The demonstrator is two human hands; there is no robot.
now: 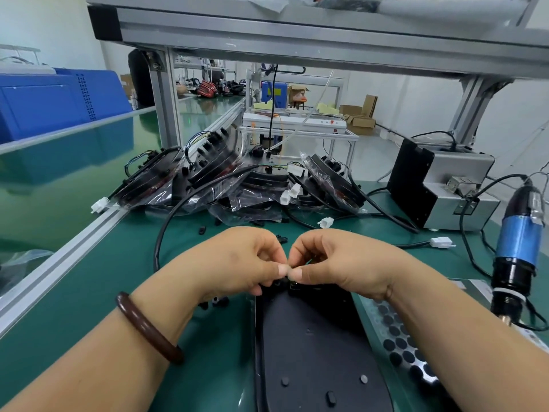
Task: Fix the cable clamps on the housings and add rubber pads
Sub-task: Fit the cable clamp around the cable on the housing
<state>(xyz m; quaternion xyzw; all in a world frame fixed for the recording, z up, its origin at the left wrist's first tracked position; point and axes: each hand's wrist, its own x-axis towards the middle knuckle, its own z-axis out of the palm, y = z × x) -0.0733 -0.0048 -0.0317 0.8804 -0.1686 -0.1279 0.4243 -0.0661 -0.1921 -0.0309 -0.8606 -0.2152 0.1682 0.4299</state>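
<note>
A black housing (315, 352) lies flat on the green bench in front of me, its far end under my hands. My left hand (237, 260) and my right hand (335, 263) meet thumb to thumb above that end, and both pinch a small black part, likely a cable clamp (289, 281), which is mostly hidden by my fingers. A black cable (166, 230) curves from the left toward my hands. A sheet of round black rubber pads (398, 337) lies to the right of the housing, partly under my right forearm.
A pile of bagged black housings with wires and white connectors (231, 179) sits behind my hands. An electric screwdriver (517, 248) hangs at the right. A grey box (445, 188) stands at the back right. Small loose black parts (215, 301) lie by my left wrist.
</note>
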